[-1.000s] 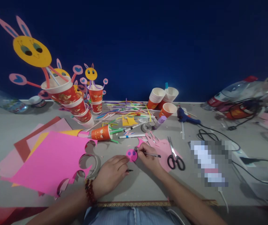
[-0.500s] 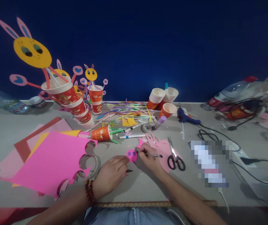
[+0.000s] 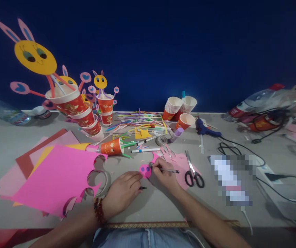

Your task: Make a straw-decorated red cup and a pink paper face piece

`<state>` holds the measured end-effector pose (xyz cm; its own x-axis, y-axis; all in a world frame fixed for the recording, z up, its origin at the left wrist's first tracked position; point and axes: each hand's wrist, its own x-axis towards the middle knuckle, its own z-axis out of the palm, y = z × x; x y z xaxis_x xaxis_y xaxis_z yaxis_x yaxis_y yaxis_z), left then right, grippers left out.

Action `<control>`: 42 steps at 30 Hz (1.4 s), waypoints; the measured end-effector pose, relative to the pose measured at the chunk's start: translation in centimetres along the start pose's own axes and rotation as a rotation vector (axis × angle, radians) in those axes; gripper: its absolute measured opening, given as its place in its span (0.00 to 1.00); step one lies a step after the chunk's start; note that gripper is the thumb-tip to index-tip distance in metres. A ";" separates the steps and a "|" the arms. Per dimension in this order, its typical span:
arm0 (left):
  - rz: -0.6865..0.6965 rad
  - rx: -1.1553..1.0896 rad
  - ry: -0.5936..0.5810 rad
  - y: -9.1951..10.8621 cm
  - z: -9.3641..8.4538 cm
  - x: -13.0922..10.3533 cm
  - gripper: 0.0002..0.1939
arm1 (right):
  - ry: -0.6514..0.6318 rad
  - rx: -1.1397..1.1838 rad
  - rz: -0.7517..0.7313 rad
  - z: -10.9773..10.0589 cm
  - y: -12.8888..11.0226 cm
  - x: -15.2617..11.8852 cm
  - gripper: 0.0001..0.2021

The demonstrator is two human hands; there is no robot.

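Note:
A small pink paper circle (image 3: pixel 145 171) with two dark blue eye spots lies flat on the table. My left hand (image 3: pixel 124 188) rests palm down, its fingertips pressing the circle's left edge. From beneath that hand's thumb pokes a small dark tip (image 3: pixel 144 188), perhaps a pen cap; the rest of it is hidden. A pen (image 3: pixel 170 170) with a clear barrel and black end is gripped in my right hand (image 3: pixel 164 172), its point at the circle's right side. Under and beyond the right hand lie pink paper scraps (image 3: pixel 183 172), with black-handled scissors (image 3: pixel 194 177) on their right.
Pink sheets (image 3: pixel 57 172) and a tape roll (image 3: pixel 106 184) lie left. Behind stand rabbit-face cup figures (image 3: pixel 70 103), a tipped orange cup (image 3: pixel 111 147), pipe cleaners (image 3: pixel 140 120) and stacked cups (image 3: pixel 172 108). A glue gun (image 3: pixel 207 129), its cord and a blurred-out object (image 3: pixel 230 181) are right.
Almost nothing differs. Both hands keep their places, the pen stays at the pink circle's right side, and the view shifts only very slightly.

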<state>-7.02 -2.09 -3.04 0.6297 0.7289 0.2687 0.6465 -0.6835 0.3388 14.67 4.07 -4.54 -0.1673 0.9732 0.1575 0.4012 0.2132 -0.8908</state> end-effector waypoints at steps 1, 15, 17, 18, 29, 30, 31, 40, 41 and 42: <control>-0.001 0.000 -0.004 0.0 0.0 0.0 0.06 | 0.001 0.000 0.000 0.0 0.0 0.0 0.07; -0.005 0.001 0.015 -0.1 0.2 -0.1 0.05 | -0.010 0.004 -0.013 0.0 0.1 0.0 0.07; -0.001 0.002 0.016 -0.1 0.2 0.0 0.06 | -0.013 0.000 -0.014 0.1 0.2 0.0 0.07; -0.003 0.000 0.014 -0.1 0.2 0.0 0.06 | -0.014 -0.002 -0.015 0.1 0.3 0.0 0.07; -0.016 -0.010 -0.019 0.0 0.0 0.0 0.06 | -0.019 -0.021 -0.012 0.1 0.4 0.0 0.07; -0.018 -0.011 -0.023 0.0 -0.1 0.0 0.07 | -0.019 -0.022 -0.011 0.1 0.3 0.0 0.07; -0.018 -0.013 -0.026 0.0 -0.1 0.0 0.07 | -0.018 -0.023 -0.010 0.1 0.3 0.0 0.07; -0.009 -0.006 0.004 0.0 0.0 0.0 0.07 | -0.008 -0.033 -0.014 0.1 0.2 0.1 0.08; -0.007 -0.007 0.007 0.0 0.0 0.0 0.07 | -0.009 -0.033 -0.015 0.1 0.3 0.1 0.08; -0.005 -0.006 0.005 0.0 0.0 0.0 0.07 | -0.010 -0.033 -0.014 0.1 0.3 0.1 0.08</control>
<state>-7.00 -2.08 -3.04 0.6241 0.7327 0.2716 0.6474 -0.6794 0.3452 14.68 4.20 -4.80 -0.1823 0.9692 0.1658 0.4283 0.2300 -0.8739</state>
